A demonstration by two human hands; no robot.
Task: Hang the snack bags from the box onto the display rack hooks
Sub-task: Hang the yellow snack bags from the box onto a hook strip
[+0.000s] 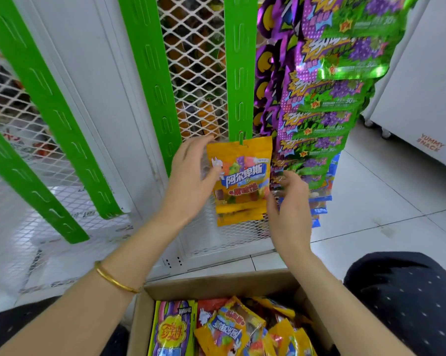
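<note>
Hanging step: the yellow snack bag (242, 176) sat at the foot of the green strip (239, 73), with its top slot apparently over the hook (241, 140). I judged it to be on the hook, or all but seated.
Left hand: the left hand (191, 176) pinched the bag's left edge, thumb on the front and fingers reaching behind toward the top corner.
Right hand: the right hand (287, 201) had loosely curled fingers with their tips at the bag's lower right edge. Whether it gripped or only touched could not be told.
Behind the bag: yellow lower edges peeked out beneath it, seemingly more bags of the same kind on that hook.
Neighbours: purple-and-green bags (327, 98) hung in a column just beside it, on the right.
Box: the cardboard box (216, 285) lay below the hands, with many loose bags (229, 330) inside.
Progress: by my reading much remained, since the box looked well filled.
Next move: it called for checking that the slot had seated fully, letting go with both hands without dragging the bag off, then reaching down for another bag and finding its hang hole.
</note>
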